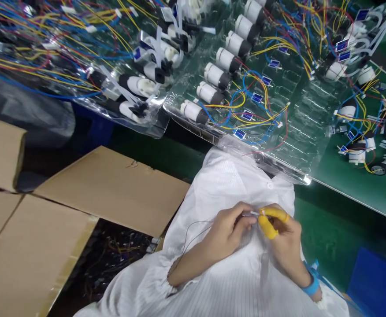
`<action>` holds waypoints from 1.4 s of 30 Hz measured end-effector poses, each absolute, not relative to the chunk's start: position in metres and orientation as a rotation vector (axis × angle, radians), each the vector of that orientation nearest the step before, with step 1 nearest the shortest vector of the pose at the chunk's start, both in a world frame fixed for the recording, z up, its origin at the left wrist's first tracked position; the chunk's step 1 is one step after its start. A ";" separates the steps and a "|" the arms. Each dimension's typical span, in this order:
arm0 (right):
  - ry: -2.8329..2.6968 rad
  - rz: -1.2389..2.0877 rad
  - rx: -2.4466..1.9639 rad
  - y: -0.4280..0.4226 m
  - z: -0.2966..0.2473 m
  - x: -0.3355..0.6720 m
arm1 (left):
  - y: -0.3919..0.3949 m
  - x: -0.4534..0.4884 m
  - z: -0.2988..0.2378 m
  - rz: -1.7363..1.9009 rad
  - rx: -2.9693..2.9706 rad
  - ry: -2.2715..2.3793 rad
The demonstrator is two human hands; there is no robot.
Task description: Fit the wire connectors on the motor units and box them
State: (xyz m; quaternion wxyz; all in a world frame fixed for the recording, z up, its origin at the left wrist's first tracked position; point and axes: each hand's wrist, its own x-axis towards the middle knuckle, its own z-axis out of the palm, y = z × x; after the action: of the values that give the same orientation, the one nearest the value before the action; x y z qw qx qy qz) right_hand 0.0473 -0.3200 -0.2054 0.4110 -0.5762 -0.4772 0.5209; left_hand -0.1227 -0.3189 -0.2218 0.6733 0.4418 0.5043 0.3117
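Observation:
Over my lap, my left hand [228, 231] is closed in a pinch on a slim pale piece [254, 213]. Thin dark wires [196, 222] loop out behind that hand and hang down over the wrist. My right hand [283, 231] wears yellow finger covers [268, 226] on thumb and forefinger. Its covered tips pinch a tiny white part [263, 212] right beside the pale piece. Whether the two parts touch is too small to tell. A blue strap [312, 281] circles my right wrist.
Ahead, a clear plastic tray [307, 145] holds a row of white-and-black cylinders [217, 75] with coloured wires. Another wired pile [80, 48] lies left, and more parts [356, 152] lie right on the green table [341, 185]. Open cardboard boxes [113, 189] stand at lower left.

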 end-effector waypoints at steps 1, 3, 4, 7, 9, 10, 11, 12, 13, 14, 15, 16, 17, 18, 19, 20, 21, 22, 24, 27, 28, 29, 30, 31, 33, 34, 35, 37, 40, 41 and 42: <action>-1.213 1.327 -1.453 -0.319 -0.204 0.047 | -0.318 -0.121 -0.222 0.722 0.954 1.119; -1.222 1.342 -1.467 -0.317 -0.203 0.048 | -0.317 -0.119 -0.222 0.771 0.883 1.121; -1.219 1.341 -1.475 -0.317 -0.203 0.048 | -0.317 -0.118 -0.222 0.789 0.862 1.125; -1.216 1.321 -1.504 -0.318 -0.204 0.050 | -0.319 -0.117 -0.224 0.796 0.857 1.104; -1.229 1.293 -1.533 -0.320 -0.205 0.051 | -0.321 -0.116 -0.226 0.794 0.854 1.084; -1.235 1.277 -1.547 -0.321 -0.205 0.051 | -0.322 -0.115 -0.226 0.794 0.848 1.080; -1.238 1.265 -1.560 -0.322 -0.205 0.051 | -0.323 -0.114 -0.227 0.791 0.842 1.079; -1.238 1.255 -1.568 -0.323 -0.205 0.052 | -0.323 -0.114 -0.227 0.789 0.837 1.078; -1.236 1.250 -1.574 -0.323 -0.205 0.052 | -0.323 -0.113 -0.227 0.786 0.835 1.078; -1.232 1.247 -1.576 -0.324 -0.205 0.052 | -0.324 -0.112 -0.226 0.783 0.837 1.077; -1.227 1.247 -1.576 -0.324 -0.205 0.053 | -0.324 -0.112 -0.226 0.782 0.839 1.079; -1.223 1.247 -1.573 -0.325 -0.204 0.053 | -0.323 -0.111 -0.225 0.784 0.839 1.081; -1.220 1.246 -1.570 -0.325 -0.204 0.054 | -0.323 -0.111 -0.225 0.786 0.838 1.084; -1.216 1.244 -1.568 -0.326 -0.204 0.054 | -0.323 -0.110 -0.224 0.789 0.835 1.085; -1.210 1.245 -1.567 -0.326 -0.203 0.054 | -0.323 -0.109 -0.224 0.793 0.829 1.086; -1.204 1.245 -1.565 -0.326 -0.203 0.055 | -0.323 -0.109 -0.223 0.798 0.819 1.083; -1.199 1.245 -1.560 -0.326 -0.203 0.055 | -0.324 -0.108 -0.223 0.804 0.810 1.078; -1.197 1.243 -1.553 -0.326 -0.202 0.055 | -0.324 -0.108 -0.223 0.809 0.801 1.072; -1.202 1.237 -1.539 -0.327 -0.202 0.055 | -0.326 -0.106 -0.223 0.820 0.789 1.066; -1.218 1.223 -1.535 -0.326 -0.202 0.056 | -0.327 -0.104 -0.222 0.834 0.781 1.069; -1.218 1.222 -1.534 -0.326 -0.202 0.056 | -0.326 -0.104 -0.222 0.836 0.779 1.068; -1.216 1.222 -1.531 -0.326 -0.202 0.056 | -0.326 -0.103 -0.222 0.838 0.776 1.065; -1.215 1.227 -1.525 -0.325 -0.202 0.056 | -0.326 -0.103 -0.222 0.838 0.774 1.058; -1.217 1.235 -1.521 -0.324 -0.201 0.056 | -0.325 -0.103 -0.222 0.838 0.769 1.053; -1.231 1.251 -1.516 -0.323 -0.201 0.056 | -0.325 -0.104 -0.223 0.844 0.760 1.039; -1.244 1.259 -1.516 -0.322 -0.200 0.056 | -0.324 -0.104 -0.223 0.850 0.757 1.033; -1.258 1.265 -1.517 -0.321 -0.201 0.055 | -0.324 -0.104 -0.223 0.859 0.754 1.034; -1.281 1.284 -1.517 -0.320 -0.201 0.055 | -0.324 -0.105 -0.224 0.882 0.750 1.045; -1.285 1.331 -1.514 -0.318 -0.204 0.054 | -0.323 -0.104 -0.226 0.904 0.754 1.055; -1.282 1.353 -1.514 -0.318 -0.205 0.053 | -0.322 -0.104 -0.227 0.909 0.759 1.050; -1.276 1.377 -1.515 -0.317 -0.206 0.053 | -0.321 -0.104 -0.228 0.913 0.769 1.042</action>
State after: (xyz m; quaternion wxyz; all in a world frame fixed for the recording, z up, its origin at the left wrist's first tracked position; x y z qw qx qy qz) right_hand 0.0526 -0.3170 -0.2057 0.3567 -0.5867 -0.4942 0.5332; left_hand -0.1039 -0.3213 -0.2280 0.7023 0.3454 0.4683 0.4101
